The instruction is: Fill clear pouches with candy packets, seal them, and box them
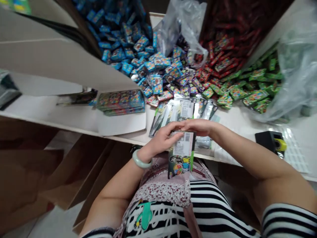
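Upright against the table's front edge is a black printed candy pack with a white barcode label and green edges; I cannot tell if it is a box or a filled pouch. My left hand is closed around its upper left side, thumb across the label. A pale green bangle circles that wrist. My right hand bends over the pack's top edge, its fingers meeting those of the left and partly hidden. Just behind the hands lie several overlapping flat foil pouches with similar dark printing and barcode labels.
Heaps of small blue, red and green candy packets spill across the back. A stack of colourful flat packs sits left beside a white panel. Right are a tape dispenser and clear plastic bag.
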A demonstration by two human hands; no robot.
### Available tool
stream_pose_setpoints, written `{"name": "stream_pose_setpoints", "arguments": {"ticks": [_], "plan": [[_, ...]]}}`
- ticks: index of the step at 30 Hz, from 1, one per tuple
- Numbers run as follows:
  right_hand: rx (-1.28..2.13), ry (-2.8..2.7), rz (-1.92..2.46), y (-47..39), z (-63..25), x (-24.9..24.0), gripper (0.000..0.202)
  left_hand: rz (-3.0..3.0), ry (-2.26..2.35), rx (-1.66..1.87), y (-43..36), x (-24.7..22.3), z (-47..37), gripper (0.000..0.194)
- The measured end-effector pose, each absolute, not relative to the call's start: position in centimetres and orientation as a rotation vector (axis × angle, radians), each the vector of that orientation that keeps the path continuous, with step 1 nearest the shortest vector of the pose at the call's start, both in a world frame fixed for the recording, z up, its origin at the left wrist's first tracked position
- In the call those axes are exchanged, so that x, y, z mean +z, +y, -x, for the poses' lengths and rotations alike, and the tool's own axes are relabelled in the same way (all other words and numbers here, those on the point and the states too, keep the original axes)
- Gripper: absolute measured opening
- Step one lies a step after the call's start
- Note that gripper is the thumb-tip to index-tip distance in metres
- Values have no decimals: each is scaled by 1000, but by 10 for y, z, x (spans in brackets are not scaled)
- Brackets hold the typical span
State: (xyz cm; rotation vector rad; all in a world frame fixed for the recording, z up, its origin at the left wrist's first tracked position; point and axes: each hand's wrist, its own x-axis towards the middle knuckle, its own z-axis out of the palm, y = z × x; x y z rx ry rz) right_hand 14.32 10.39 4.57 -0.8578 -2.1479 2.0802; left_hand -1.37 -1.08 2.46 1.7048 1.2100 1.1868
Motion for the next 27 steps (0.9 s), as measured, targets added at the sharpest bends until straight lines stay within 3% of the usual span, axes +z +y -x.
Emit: {"name": "stream_pose_setpoints", "arguments": {"ticks": [2,4,10,17,20,25,27], "plan": [[2384,-1982,900,112,-147,39,6,-1615,1268,1200,-8,24,20,20],[2307,-1924,1014,131,-165,31,6,-1439,1413,1270,-4,20,31,15],[760,-1910,1725,213,-269,-10,19,-613,1570,1687,11,-11,64,23],[143,-1805,1874,266,-312,-27,43,-608,1602,1610,7,-45,51,47],[134,-1821,1954,284,-310,-23,54,-732,1685,1528,-2,-53,50,54],[439,-1634,1946,302,-321,-22,34,-824,1694,1453,-9,-58,55,63],[509,-1593,1912,298,-326,-21,35,-825,1676,1439,-9,-60,56,66]]}}
